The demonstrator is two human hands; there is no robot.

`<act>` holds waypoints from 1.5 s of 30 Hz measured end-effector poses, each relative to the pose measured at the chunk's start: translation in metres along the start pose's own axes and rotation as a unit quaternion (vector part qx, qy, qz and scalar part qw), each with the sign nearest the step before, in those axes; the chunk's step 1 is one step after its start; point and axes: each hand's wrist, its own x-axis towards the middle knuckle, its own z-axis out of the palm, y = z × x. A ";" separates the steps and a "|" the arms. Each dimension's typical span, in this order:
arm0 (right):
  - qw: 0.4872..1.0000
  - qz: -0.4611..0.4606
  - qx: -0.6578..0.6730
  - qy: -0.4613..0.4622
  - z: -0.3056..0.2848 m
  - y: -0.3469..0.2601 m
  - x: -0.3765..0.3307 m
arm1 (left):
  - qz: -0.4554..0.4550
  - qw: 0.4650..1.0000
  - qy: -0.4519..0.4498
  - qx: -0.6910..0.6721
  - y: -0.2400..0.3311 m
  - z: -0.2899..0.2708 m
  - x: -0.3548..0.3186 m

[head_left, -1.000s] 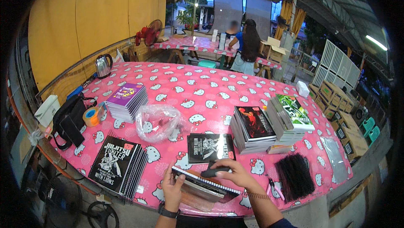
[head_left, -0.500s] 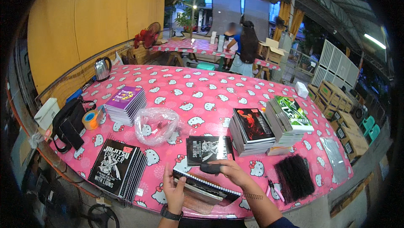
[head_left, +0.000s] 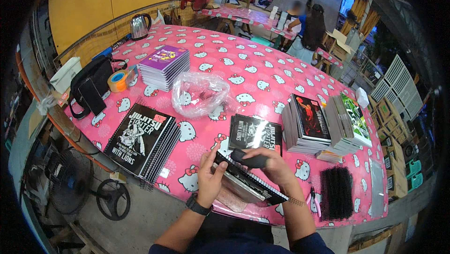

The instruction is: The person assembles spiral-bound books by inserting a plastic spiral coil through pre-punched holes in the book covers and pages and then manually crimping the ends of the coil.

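My left hand (head_left: 211,179) is closed on the left end of a book (head_left: 243,183) held tilted above the table's near edge, thumb on the near face. A black wire coil (head_left: 294,201) runs along its upper edge and sticks out past the right end. At the upper edge, my right hand (head_left: 277,166) has its fingers curled round a small black rounded object (head_left: 253,160), its exact kind unclear. Just beyond lie black-covered notebooks (head_left: 257,132). To the left sits a stack of black spiral notebooks (head_left: 140,139).
Book stacks (head_left: 309,123) stand at right, near loose black coils (head_left: 336,193) and pink-handled pliers (head_left: 314,202). Clear plastic wrap (head_left: 199,94), purple books (head_left: 164,64), tape rolls (head_left: 119,80) and a black bag (head_left: 93,87) lie farther left. Another person (head_left: 311,31) stands at the far table.
The view has swung, shifting the tabletop up and rightward in the picture. My hands still hold the book; the black object has turned and moved closer to the book's left end.
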 end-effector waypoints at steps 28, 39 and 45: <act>0.867 -0.173 -0.425 0.194 0.053 -0.091 -0.098 | 0.238 0.935 -0.250 0.083 0.095 0.038 -0.016; 0.853 -0.210 -0.461 0.121 0.054 -0.094 -0.094 | 0.190 0.942 -0.274 0.020 0.091 0.036 -0.025; 0.842 -0.183 -0.481 0.161 0.064 -0.090 -0.102 | 0.246 0.919 -0.284 0.121 0.086 0.045 -0.040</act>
